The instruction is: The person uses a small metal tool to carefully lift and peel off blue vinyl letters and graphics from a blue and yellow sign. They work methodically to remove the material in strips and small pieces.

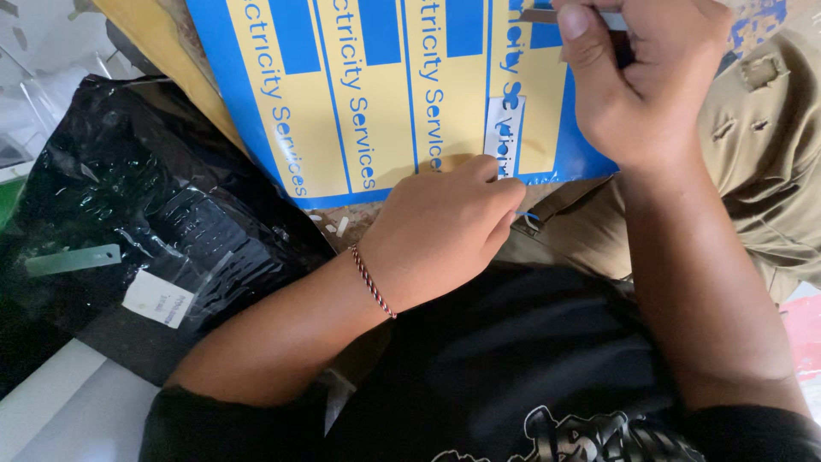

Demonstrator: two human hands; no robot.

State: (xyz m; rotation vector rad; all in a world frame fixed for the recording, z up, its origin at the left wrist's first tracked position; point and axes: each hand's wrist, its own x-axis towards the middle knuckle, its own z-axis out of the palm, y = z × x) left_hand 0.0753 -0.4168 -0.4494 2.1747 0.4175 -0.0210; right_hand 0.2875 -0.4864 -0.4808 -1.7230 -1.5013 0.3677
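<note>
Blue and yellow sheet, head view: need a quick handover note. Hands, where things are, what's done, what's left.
Left hand: closed, fingertips pinching at the lower edge of the blue and yellow sheet, by the small white patch in the fourth column. A thin blue sliver sticks out beside the fingers.
Right hand: closed on a slim tool, tip on the sheet above the patch.
Sheet lies over the lap and a black plastic bag.
Done: backing shows white at the patch, so some blue seems removed there.
Left: probably the other lettering; the three columns to the left look untouched.
</note>
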